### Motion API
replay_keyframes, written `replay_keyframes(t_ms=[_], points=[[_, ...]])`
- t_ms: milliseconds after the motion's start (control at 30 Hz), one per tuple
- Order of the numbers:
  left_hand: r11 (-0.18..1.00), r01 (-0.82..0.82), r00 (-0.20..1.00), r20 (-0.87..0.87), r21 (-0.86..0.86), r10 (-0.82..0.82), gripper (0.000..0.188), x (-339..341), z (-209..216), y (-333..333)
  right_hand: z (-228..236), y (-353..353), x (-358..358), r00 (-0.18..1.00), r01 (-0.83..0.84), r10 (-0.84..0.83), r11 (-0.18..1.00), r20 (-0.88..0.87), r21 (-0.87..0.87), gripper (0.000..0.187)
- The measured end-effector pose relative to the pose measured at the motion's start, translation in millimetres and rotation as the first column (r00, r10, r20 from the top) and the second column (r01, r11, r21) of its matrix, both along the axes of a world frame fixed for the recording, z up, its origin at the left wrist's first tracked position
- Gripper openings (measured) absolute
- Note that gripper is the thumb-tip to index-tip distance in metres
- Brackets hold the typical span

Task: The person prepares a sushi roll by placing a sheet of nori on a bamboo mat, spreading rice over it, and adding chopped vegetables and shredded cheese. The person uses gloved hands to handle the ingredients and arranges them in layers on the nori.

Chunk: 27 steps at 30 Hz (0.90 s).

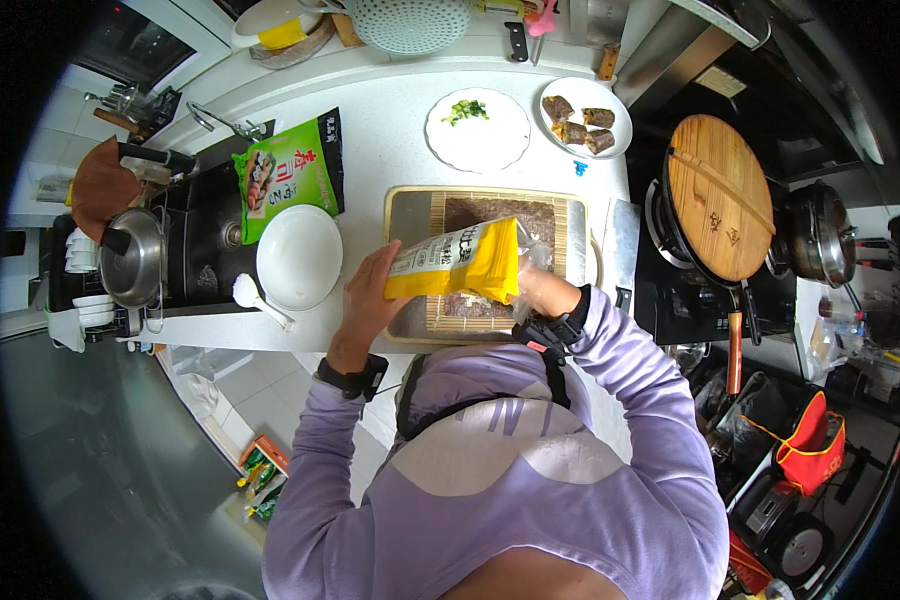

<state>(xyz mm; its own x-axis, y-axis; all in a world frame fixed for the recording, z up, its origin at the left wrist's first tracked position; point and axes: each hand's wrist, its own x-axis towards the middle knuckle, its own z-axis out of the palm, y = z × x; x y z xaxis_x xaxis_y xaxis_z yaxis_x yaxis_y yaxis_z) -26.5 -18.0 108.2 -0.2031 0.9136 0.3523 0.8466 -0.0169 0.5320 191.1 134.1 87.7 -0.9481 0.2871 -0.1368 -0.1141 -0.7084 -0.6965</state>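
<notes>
My left hand (368, 292) is wrapped round the end of a yellow and white printed bag (450, 265), which lies tilted in the air. At the bag's other end is my right hand (544, 291) in a clear plastic glove; its fingers are hidden at or inside the opening. Beneath the bag, a dark seaweed sheet (500, 213) rests on a bamboo rolling mat (437, 212), with some pale filling partly showing near its front. The mat lies on a cutting board (404, 212).
A white plate (480, 150) holds chopped greens; another plate (616, 100) carries several cut seaweed rolls. To the left are a green package (295, 165), a white bowl (300, 258) and a rice paddle (260, 300). A cleaver (623, 240) lies beside the stove, where a wooden-lidded wok (720, 200) stands.
</notes>
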Motion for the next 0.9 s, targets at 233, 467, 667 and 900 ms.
replay_keyframes(t_ms=[233, 467, 667, 900], points=[[0.993, 0.081, 0.989, 0.130, -0.091, -0.068, 0.077, -3.1, 20.6, 4.2, 55.0, -9.5, 6.6, 0.963, 0.107, -0.115, 0.993, -0.245, -0.044, 0.034], [0.981, 0.097, 0.992, 0.096, -0.171, -0.082, 0.073, -6.9, 23.2, 3.4, 58.9, -3.0, 25.1, 0.976, 0.146, -0.145, 0.989, -0.165, -0.003, 0.034], [0.978, 0.148, 0.984, 0.117, -0.148, -0.132, 0.067, -4.7, 14.2, 4.4, 24.2, -0.6, 25.4, 1.000, 0.016, -0.007, 0.946, -0.030, 0.323, 0.029], [0.990, 0.137, 0.990, 0.047, -0.021, -0.135, 0.054, -5.9, 4.2, 2.9, 45.3, 4.2, 25.2, 0.976, -0.059, -0.033, 0.912, 0.216, 0.406, 0.034]])
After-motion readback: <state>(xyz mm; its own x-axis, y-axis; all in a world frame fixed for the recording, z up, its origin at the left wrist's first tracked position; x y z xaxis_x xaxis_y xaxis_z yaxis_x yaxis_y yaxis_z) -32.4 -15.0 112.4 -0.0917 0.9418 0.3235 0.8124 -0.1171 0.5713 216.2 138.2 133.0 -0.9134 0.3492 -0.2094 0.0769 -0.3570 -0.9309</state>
